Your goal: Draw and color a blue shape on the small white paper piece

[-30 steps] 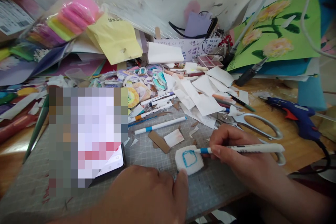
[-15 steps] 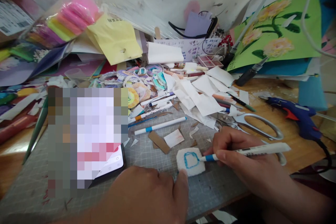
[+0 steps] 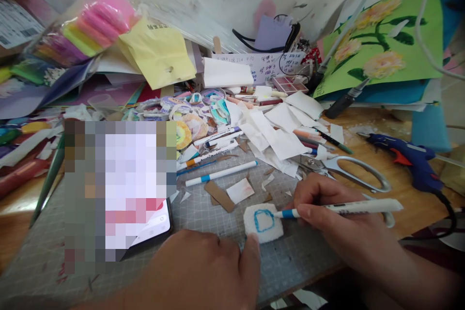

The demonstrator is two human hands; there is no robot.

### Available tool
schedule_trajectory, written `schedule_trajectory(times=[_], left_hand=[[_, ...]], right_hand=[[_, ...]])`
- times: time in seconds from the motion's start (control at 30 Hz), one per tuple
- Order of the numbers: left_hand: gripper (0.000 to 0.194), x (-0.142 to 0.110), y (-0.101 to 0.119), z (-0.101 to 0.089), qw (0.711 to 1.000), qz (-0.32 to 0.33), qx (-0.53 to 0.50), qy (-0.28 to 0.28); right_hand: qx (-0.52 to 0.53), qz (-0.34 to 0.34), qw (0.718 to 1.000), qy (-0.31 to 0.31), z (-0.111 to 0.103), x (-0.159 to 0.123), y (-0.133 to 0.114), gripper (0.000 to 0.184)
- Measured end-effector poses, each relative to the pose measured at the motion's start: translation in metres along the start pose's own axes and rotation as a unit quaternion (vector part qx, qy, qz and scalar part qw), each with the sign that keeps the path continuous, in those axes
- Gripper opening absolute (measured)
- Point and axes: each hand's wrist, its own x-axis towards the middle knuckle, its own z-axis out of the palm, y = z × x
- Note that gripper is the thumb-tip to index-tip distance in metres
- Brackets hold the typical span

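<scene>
Pad (image 3: 264, 223), white, fuzzy, corners blunted, uneven blue loop (image 3: 257, 224) on top; flat on grey gridded mat (image 3: 201, 210). Right hand (image 3: 334, 228) pinches white marker (image 3: 350, 207), nib at loop. Left hand (image 3: 210, 261): fingertip (image 3: 253, 241) on near edge; cannot tell other fingers' grip.

Pad (image 3: 264, 236): on mat (image 3: 196, 213), against left fingers (image 3: 250, 259), left of right fingers (image 3: 304, 211). Phone (image 3: 156, 226): left of both. Scissors (image 3: 324, 167): behind right fingers.

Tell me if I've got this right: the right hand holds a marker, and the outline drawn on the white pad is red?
Not quite: the head view shows that the outline on the white pad is blue, not red. The right hand does hold a marker.
</scene>
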Motion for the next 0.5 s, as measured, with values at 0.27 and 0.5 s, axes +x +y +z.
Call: schedule_trajectory(times=[0.27, 0.5], left_hand=[[0.029, -0.0006, 0.0014, -0.0017, 1.0, -0.002, -0.009, -0.01], [0.03, 0.002, 0.0001, -0.0046, 1.0, -0.009, -0.012, -0.027]], right_hand=[[0.009, 0.01, 0.999, -0.031, -0.001, -0.0034, -0.0014, 0.017], [0.028, 0.018, 0.999, -0.039, 0.0, -0.007, -0.003, 0.015]])
